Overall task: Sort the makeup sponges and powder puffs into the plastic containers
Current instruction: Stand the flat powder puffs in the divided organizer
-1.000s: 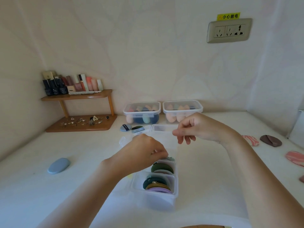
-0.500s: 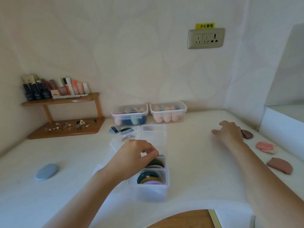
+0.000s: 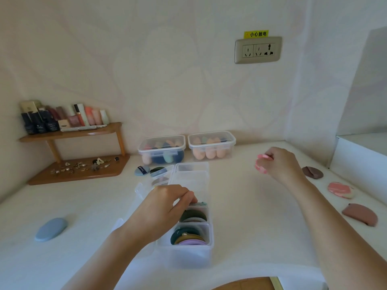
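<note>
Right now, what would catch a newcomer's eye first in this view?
The right hand, held above the white table on the right, pinches a pink marbled powder puff. At centre, the left hand curls over a long clear plastic divided container with round puffs stacked in its near compartments. Three more loose puffs lie along the right edge.

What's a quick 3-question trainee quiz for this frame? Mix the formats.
1. True or false: the right hand holds a pink puff.
2. The left hand is at: A) the divided container B) a lidded box C) the wooden shelf.
3. Fill in: the blue puff lies on the person's ____ side.
Key: 1 true; 2 A; 3 left.
</note>
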Motion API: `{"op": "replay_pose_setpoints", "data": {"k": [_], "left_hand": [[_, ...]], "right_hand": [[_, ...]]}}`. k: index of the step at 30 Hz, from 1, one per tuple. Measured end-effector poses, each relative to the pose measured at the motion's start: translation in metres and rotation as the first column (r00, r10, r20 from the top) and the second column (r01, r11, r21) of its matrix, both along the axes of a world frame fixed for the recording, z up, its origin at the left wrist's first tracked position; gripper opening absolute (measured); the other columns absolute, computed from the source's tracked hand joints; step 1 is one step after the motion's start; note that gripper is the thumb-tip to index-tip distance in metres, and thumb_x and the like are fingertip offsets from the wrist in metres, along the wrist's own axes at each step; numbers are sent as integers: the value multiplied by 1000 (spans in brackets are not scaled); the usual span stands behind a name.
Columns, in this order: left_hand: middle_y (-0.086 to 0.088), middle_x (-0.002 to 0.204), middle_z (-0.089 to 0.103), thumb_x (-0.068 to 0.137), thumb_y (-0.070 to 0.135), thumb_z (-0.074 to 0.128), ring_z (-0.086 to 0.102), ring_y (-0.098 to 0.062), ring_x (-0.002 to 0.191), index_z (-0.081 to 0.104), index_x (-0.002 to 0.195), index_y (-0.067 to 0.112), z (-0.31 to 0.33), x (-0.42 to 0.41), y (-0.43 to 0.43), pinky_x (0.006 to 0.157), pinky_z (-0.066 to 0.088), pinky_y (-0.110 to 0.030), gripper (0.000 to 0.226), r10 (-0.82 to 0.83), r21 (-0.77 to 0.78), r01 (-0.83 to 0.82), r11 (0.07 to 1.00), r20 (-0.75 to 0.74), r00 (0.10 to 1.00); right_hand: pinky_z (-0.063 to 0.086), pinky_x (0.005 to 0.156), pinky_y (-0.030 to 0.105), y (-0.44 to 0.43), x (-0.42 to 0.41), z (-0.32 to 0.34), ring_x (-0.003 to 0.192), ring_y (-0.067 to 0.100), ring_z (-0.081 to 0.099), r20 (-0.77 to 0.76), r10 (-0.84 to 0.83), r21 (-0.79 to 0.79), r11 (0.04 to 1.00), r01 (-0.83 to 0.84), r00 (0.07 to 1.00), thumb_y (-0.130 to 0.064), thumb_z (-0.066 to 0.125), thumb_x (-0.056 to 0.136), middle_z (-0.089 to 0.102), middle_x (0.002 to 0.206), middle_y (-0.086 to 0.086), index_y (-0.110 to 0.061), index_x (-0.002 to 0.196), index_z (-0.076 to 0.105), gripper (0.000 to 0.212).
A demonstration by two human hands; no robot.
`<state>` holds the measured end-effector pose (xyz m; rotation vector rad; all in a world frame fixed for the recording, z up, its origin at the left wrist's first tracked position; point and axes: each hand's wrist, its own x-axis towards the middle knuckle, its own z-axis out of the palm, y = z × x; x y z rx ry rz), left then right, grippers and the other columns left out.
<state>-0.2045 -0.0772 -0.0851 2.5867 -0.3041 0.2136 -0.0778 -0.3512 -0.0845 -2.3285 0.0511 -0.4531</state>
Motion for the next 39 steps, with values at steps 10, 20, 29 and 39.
{"op": "replay_pose_setpoints", "data": {"k": [10, 20, 29, 39], "left_hand": [[22, 94, 66, 94, 43, 40, 62, -1, 87, 70, 100, 33, 1, -2, -1, 74, 48, -9, 32, 17, -35, -16, 999, 35, 999], [24, 93, 63, 93, 40, 43, 62, -1, 86, 70, 99, 36, 2, -2, -1, 73, 48, -8, 27, 26, -42, -26, 999, 5, 1000], [29, 88, 60, 94, 37, 45, 61, 6, 83, 71, 98, 35, 3, -3, -2, 68, 44, 0, 27, 20, -44, -19, 999, 15, 1000], [13, 92, 71, 91, 38, 47, 64, -5, 80, 73, 99, 27, 5, -7, -3, 71, 44, -4, 29, -12, -75, 17, 997, 69, 998]], "right_hand": [[44, 57, 19, 87, -64, 13, 60, 9, 55, 233, 705, 287, 608, -740, 670, -14, 79, 76, 66, 68, -9, -24, 84, 69, 16], [44, 57, 12, 91, -69, 13, 55, 4, 58, 265, 693, 169, 651, -740, 670, -15, 71, 84, 67, 72, -23, -28, 90, 68, 15], [53, 65, 23, 82, -66, 20, 66, 10, 68, 182, 714, 160, 657, -737, 676, -7, 70, 84, 71, 70, -8, -15, 85, 67, 8], [52, 67, 20, 101, -77, 38, 68, -3, 58, 1, 735, -239, 659, -713, 679, -18, 64, 89, 54, 67, -24, -30, 96, 64, 14]]}}
